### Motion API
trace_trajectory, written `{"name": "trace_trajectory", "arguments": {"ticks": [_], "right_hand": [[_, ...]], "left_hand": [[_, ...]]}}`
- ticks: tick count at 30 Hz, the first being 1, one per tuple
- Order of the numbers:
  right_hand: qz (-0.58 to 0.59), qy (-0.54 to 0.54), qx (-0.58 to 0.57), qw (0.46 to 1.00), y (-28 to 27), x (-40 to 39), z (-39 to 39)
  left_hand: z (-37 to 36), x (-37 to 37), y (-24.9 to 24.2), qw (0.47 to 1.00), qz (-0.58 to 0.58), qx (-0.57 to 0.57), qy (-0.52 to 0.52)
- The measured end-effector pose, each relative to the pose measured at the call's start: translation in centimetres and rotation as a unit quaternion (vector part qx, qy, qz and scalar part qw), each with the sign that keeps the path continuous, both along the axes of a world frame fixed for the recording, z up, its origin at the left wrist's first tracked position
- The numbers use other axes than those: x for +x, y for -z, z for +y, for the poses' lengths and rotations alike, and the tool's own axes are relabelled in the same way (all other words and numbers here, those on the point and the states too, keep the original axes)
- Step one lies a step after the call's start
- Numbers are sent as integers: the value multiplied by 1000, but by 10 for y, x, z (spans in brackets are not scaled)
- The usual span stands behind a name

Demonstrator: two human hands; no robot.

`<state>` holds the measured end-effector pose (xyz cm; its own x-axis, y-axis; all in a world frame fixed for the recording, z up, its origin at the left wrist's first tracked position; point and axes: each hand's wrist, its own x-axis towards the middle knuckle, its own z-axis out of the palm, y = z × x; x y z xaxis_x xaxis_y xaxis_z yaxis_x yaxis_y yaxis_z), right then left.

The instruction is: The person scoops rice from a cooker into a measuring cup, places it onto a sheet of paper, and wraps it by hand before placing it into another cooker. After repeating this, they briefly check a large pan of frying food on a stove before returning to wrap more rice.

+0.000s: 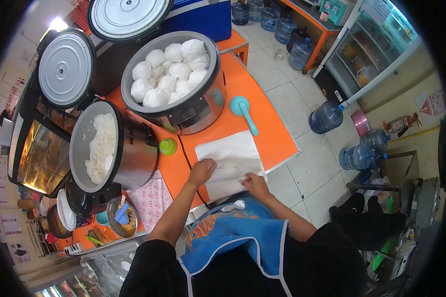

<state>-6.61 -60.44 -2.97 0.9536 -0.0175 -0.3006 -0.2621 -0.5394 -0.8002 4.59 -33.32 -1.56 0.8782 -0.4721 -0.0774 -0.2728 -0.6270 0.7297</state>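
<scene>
White paper sheets (233,148) lie on the orange table (272,123) near its front edge. My left hand (203,172) rests at the left side of the paper, fingers curled together; what they hold, if anything, is hidden. At the paper's lower right edge my right hand (255,184) has its fingertips bent onto the sheet, and any grip there is too small to make out. Beyond the paper lies a teal scoop (243,113). A big cooker (195,116) holds several white wrapped bundles (180,71). Left of it, another open cooker (139,153) holds white rice (101,148).
A small green container (167,146) and a black cable stand left of the paper. Pink printed paper (151,200) and a metal bowl (128,228) of food are at the lower left. Large water bottles (326,118) stand on the floor, with a glass-door fridge (366,49) behind.
</scene>
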Motion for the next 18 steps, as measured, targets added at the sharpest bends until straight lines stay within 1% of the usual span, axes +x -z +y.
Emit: {"name": "trace_trajectory", "arguments": {"ticks": [1,2,3,4,5,6,7,8,9,10,11,12,13,14,15,16,17,18], "right_hand": [[1,-1,1,1000,5,4,4],[-44,19,22,999,10,10,7],[-88,39,45,994,12,18,11],[-87,39,46,994,10,28,15],[-60,48,62,995,8,41,19],[-34,57,77,995,5,50,23],[-33,56,79,995,2,56,28],[-87,52,44,994,-1,61,32],[-142,46,9,989,-6,64,38],[-143,45,11,989,-21,62,44],[-96,25,-39,994,-36,55,50],[-51,6,-89,995,-51,50,57],[-51,5,-89,995,-58,43,66],[-45,-13,-130,990,-64,34,75],[-40,-33,-172,984,-67,28,81],[-40,-37,-175,983,-65,26,84],[-46,-46,-186,980,-64,23,86],[-53,-55,-196,978,-61,21,88]], "left_hand": [[3,-3,1,999,29,-1,-44],[5,-8,3,999,29,0,-45],[7,-13,3,994,46,-15,-102],[11,-20,8,985,63,-30,-158],[16,-28,14,985,63,-28,-159],[24,-37,34,964,120,-62,-231],[30,-47,40,933,175,-95,-301],[36,-62,45,933,174,-93,-302],[37,-77,44,890,298,-145,-315],[36,-86,36,829,414,-195,-321],[35,-93,30,829,414,-194,-323],[30,-98,13,810,434,-208,-337],[29,-102,8,789,454,-222,-350],[30,-98,5,787,455,-224,-351],[31,-90,7,822,400,-223,-338],[32,-85,16,852,344,-223,-325],[30,-80,25,848,346,-229,-330],[32,-77,46,889,274,-226,-287]]}}
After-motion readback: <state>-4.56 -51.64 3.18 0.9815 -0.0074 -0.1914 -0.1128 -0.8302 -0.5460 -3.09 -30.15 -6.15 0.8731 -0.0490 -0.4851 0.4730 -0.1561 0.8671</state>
